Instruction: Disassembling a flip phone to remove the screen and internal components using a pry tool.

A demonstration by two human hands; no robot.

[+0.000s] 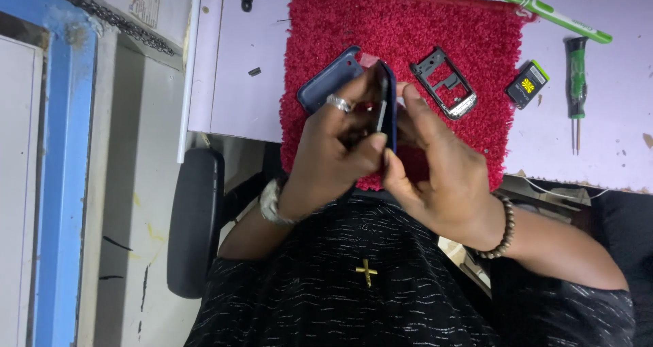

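Observation:
Both hands meet over a red shaggy mat (442, 21) on a pale purple table (238, 82). Between them a small dark blue phone body (388, 109) stands on edge. My left hand (337, 146), with a ring and a wristwatch, grips its left side with thumb and fingers. My right hand (435, 167), with a bead bracelet, holds the right side, its thumb at the phone's lower edge. Behind my left hand, a blue back cover (325, 82) lies on the mat, partly hidden. A grey phone frame (445, 83) lies on the mat to the right.
A black battery with a yellow-green label (527, 84), a green screwdriver (577, 78) and a green toothbrush (544, 8) lie on the table at the right. An earphone cable (248, 0) and a small black piece (254, 71) are at the left. A black chair armrest (195, 218) is below the table edge.

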